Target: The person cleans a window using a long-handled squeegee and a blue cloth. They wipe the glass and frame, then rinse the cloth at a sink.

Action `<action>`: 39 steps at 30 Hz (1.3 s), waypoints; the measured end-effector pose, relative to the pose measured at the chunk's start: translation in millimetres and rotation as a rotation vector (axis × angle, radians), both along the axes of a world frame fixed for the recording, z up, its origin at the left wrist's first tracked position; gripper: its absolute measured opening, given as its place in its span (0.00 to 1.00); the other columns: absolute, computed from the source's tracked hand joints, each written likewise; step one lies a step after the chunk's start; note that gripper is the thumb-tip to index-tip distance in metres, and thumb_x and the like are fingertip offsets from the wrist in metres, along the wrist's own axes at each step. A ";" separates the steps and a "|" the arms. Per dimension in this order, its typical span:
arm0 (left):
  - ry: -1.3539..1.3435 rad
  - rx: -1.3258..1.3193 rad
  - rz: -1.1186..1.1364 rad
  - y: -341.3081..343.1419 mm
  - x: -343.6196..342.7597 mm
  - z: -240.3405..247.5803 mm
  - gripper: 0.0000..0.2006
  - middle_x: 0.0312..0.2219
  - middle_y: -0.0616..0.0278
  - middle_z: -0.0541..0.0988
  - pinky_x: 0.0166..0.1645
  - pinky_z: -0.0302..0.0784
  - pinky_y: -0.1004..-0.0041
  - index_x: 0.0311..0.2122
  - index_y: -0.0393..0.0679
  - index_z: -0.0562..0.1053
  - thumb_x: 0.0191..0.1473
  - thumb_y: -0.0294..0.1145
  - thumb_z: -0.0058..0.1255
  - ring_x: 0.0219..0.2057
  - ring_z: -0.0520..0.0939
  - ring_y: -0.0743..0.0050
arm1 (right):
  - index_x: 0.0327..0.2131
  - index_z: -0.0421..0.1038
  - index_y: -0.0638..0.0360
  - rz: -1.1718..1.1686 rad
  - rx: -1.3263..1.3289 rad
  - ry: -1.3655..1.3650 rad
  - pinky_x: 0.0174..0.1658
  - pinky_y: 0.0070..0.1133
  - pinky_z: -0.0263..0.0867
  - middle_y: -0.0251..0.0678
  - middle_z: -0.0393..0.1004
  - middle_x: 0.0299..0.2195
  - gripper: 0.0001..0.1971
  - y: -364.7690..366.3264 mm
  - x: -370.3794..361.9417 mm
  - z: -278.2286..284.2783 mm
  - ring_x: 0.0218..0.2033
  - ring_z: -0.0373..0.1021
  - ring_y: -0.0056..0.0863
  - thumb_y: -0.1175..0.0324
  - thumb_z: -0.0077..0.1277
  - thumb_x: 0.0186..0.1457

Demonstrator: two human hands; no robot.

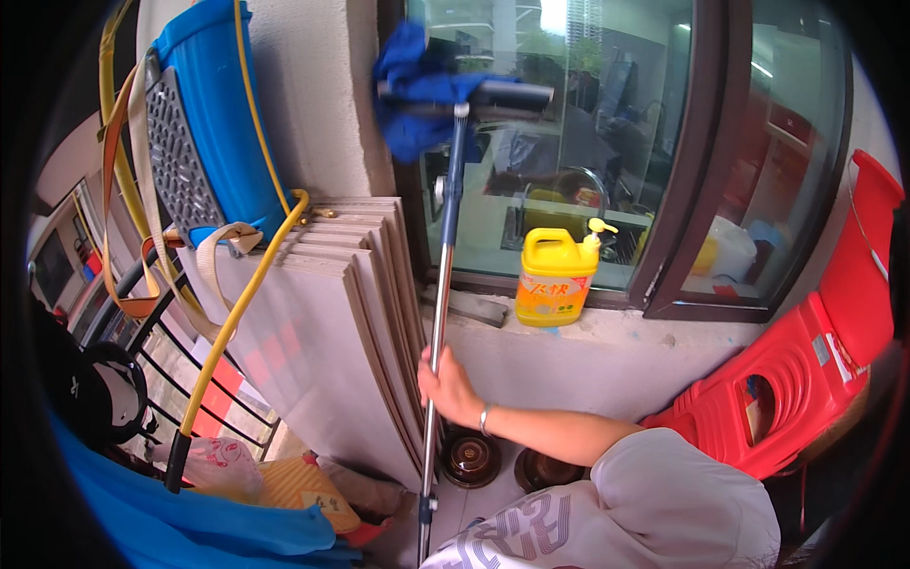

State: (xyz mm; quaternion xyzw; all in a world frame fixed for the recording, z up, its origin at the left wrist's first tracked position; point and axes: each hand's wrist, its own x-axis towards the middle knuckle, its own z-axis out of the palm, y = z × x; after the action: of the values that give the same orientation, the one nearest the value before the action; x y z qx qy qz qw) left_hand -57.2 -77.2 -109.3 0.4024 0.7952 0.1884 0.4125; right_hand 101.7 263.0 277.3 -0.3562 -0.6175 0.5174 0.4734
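Note:
My right hand [449, 387] is closed round the metal pole of a long-handled window squeegee [444, 284]. The pole stands almost upright. At its top, the dark crosshead [512, 97] is held up against or just before the window glass [597, 123]; I cannot tell whether it touches. A bunched blue cloth [408, 90] hangs over the left half of the head. Beyond my hand, a yellow pump jug [555, 275] stands on the sill. My left hand is not in view, and the pole's foot runs off the lower edge.
Several pale boards [313, 322] lean at the left, with a blue backpack sprayer [213, 123] and its yellow wand [242, 313] above. Red plastic stools [758, 389] and a red bucket [858, 256] are at the right. Brown lidded pots [471, 460] stand on the floor.

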 end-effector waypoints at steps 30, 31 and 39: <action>0.067 0.092 -0.154 22.2 -8.3 17.3 0.23 0.12 0.46 0.71 0.23 0.70 0.59 0.17 0.36 0.72 0.45 0.49 0.57 0.16 0.77 0.51 | 0.44 0.49 0.57 -0.056 0.044 0.145 0.21 0.21 0.67 0.32 0.63 0.21 0.12 -11.4 113.9 9.7 0.18 0.66 0.21 0.72 0.39 0.59; 0.068 0.085 -0.166 25.1 -6.9 19.5 0.23 0.11 0.47 0.71 0.23 0.70 0.60 0.17 0.36 0.72 0.45 0.49 0.57 0.15 0.76 0.52 | 0.45 0.49 0.57 -0.059 0.066 0.177 0.21 0.21 0.67 0.33 0.62 0.21 0.13 -9.4 118.9 12.5 0.17 0.66 0.21 0.72 0.39 0.59; 0.068 0.428 -0.135 182.0 81.3 201.5 0.23 0.09 0.55 0.70 0.20 0.68 0.65 0.16 0.35 0.71 0.46 0.47 0.58 0.12 0.71 0.71 | 0.36 0.54 0.62 -0.112 0.693 0.173 0.13 0.24 0.64 0.35 0.64 0.15 0.07 110.4 165.6 254.4 0.12 0.66 0.27 0.70 0.38 0.57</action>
State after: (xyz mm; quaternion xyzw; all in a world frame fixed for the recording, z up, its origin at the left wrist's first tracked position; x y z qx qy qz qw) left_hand 24.1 104.7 92.1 0.5394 0.7218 0.3110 0.3022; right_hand 267.2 373.4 531.7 -0.1625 -0.6934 0.2787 0.6443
